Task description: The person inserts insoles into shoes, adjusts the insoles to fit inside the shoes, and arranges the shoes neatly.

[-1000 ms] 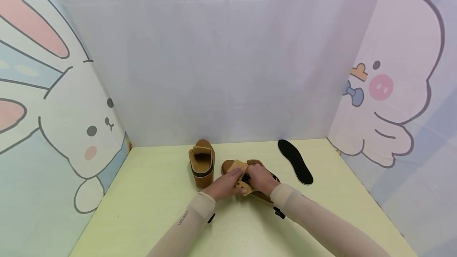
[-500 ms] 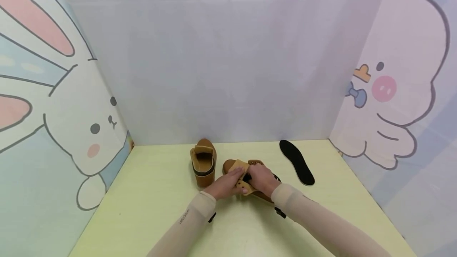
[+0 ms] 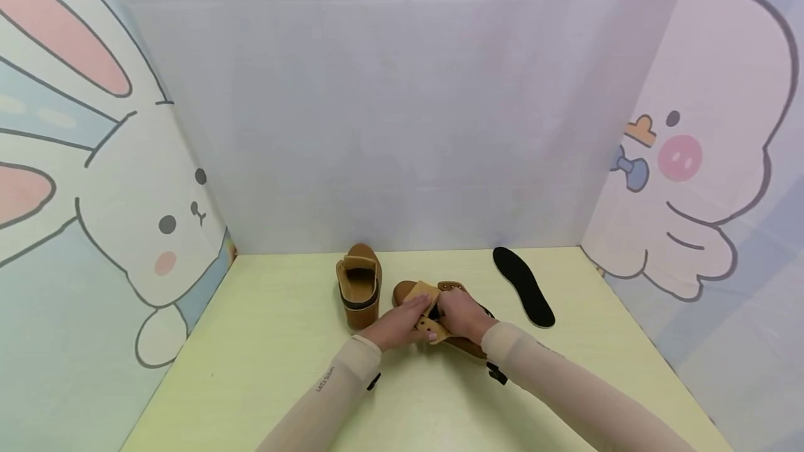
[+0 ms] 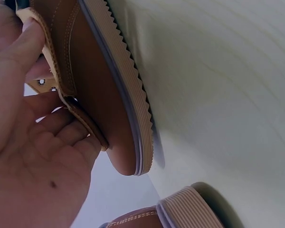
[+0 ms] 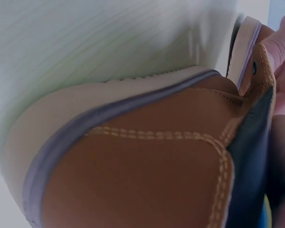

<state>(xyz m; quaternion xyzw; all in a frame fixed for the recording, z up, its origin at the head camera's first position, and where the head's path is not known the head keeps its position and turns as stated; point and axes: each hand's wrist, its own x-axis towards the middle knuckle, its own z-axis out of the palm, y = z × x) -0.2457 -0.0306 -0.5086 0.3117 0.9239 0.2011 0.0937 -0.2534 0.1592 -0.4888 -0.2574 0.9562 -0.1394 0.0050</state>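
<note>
A brown lace-up shoe (image 3: 463,346) without laces lies at an angle on the table, its toe toward the far left. Its tan tongue (image 3: 421,290) is pulled back from the opening. My left hand (image 3: 397,325) holds the front of the shoe; in the left wrist view its thumb presses the eyelet flap's edge while the fingers lie along the tongue. The right hand (image 3: 461,312) reaches into the opening from the heel side, and its fingers are hidden inside. In the right wrist view the shoe's brown stitched side (image 5: 147,175) fills much of the picture.
The matching shoe (image 3: 361,316) stands upright to the left of the hands, toe to the back wall. A black insole (image 3: 524,287) lies flat at the right rear of the pale yellow table (image 3: 264,340). Cartoon-printed sheets (image 3: 402,124) enclose the back and both sides.
The head view has shifted slightly. Both hands stay nearly still on the shoe, with the right wrist moving only a touch.
</note>
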